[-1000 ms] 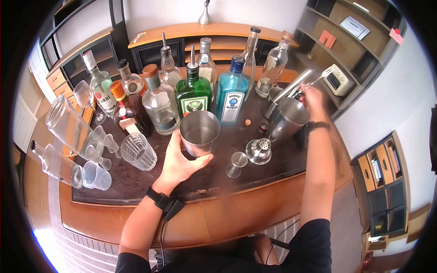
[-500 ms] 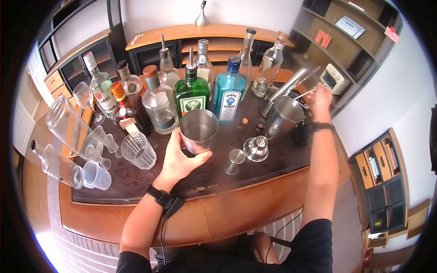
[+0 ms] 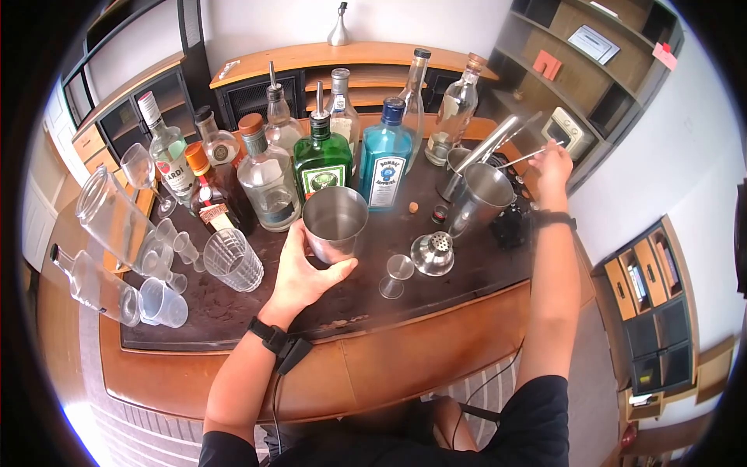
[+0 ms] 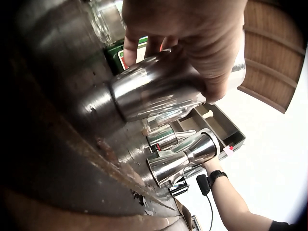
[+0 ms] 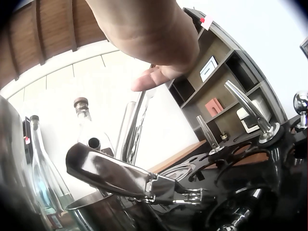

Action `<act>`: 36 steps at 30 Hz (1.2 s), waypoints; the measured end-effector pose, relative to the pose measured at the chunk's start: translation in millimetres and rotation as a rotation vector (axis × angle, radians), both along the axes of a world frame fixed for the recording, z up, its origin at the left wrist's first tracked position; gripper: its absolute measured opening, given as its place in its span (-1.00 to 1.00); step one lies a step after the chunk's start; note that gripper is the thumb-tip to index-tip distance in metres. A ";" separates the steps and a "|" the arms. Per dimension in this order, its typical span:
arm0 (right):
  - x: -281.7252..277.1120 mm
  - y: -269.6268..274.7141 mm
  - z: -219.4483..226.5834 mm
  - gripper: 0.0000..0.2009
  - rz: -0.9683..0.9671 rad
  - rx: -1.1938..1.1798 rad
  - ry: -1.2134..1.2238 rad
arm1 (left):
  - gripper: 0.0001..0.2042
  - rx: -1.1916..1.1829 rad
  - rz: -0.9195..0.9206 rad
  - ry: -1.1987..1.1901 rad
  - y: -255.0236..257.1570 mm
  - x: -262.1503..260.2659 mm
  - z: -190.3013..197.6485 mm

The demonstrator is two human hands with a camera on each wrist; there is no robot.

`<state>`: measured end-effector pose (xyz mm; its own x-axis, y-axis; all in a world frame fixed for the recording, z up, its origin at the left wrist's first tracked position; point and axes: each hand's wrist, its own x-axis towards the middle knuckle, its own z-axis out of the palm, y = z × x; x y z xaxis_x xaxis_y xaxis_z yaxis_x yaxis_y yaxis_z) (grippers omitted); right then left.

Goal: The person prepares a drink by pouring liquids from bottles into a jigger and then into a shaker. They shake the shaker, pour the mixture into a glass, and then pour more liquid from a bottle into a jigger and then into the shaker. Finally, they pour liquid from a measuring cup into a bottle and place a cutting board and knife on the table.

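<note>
My left hand (image 3: 299,274) grips a metal shaker tin (image 3: 333,226), thumb on the near side and fingers round the far side. The tin stands mouth up, its base close at the dark tabletop in the left wrist view. Over at the right, my right hand (image 3: 554,166) pinches the upper part of a thin metal rod (image 3: 523,159). The rod slants down behind the rim of a larger shaker tin (image 3: 481,201), and its lower end is hidden. Another metal tin (image 3: 451,185), behind, holds long bar tools (image 3: 490,143). An hourglass jigger (image 3: 398,272) stands between the hands, beside a strainer cap (image 3: 433,255).
Bottles line the back, among them a green bottle (image 3: 322,156) and a blue bottle (image 3: 387,159). A ribbed glass (image 3: 233,261), plastic cups (image 3: 163,302) and a pitcher (image 3: 117,210) stand left. A cork (image 3: 413,208) lies centrally. A black rack (image 3: 510,226) stands right.
My right hand has shifted up and outward from the tins, and the thin rod now slants out toward it. The left hand keeps its hold on the shaker tin. The head view has shifted slightly.
</note>
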<state>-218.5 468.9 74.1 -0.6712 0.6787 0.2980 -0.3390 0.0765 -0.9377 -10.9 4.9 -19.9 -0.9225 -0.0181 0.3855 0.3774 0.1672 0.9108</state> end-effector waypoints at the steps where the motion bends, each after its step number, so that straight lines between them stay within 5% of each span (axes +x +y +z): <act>1: 0.5 1.0 1.2 -0.75 0.000 0.003 0.002 | -0.22 0.005 -0.001 0.001 0.2 0.3 0.5; 19: 22.0 2.2 27.8 -0.78 0.025 -0.056 0.142 | -0.36 0.021 -0.009 -0.016 0.4 0.7 -0.5; 30: 27.1 -11.5 34.3 -0.80 0.098 -0.094 0.203 | -0.30 -0.029 0.012 0.006 -0.2 -1.7 -5.2; 36: 66.2 -47.4 70.1 -0.72 0.196 -0.035 0.365 | -0.12 0.032 -0.072 -0.172 -3.7 -2.6 -5.9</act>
<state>-152.3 421.5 144.1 -0.6435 0.5625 0.5191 -0.6546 -0.0529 -0.7541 -13.5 1.2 -25.8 -0.9741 0.0410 0.2222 0.2255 0.1149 0.9674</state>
